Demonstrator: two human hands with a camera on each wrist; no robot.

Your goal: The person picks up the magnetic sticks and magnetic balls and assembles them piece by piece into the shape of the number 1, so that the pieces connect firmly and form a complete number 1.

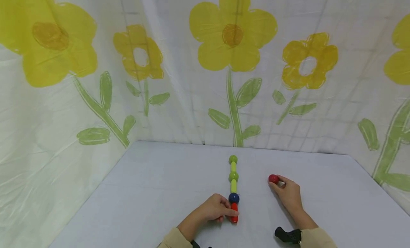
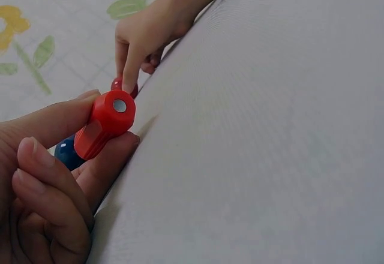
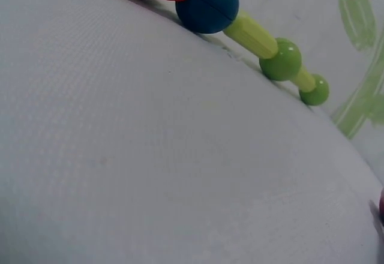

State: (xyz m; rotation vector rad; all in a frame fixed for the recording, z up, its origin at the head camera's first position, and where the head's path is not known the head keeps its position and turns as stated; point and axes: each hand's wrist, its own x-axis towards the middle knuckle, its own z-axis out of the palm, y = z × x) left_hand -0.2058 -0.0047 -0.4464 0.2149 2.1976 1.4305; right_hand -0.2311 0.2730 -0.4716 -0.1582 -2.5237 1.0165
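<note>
A straight chain of balls and rods lies on the table, running away from me. At its near end is a red rod, pinched between the thumb and fingers of my left hand; a silvery disc shows in the rod's end in the left wrist view. Beyond it come a dark blue ball, a yellow-green rod, a green ball, another yellow-green rod and a far green ball. To the right, my right hand pinches a red ball between thumb and fingertips, apart from the chain.
The white-covered table extends around both hands. Behind it hangs a pale curtain with yellow flowers. A black device sits at my right wrist, beside the beige sleeve.
</note>
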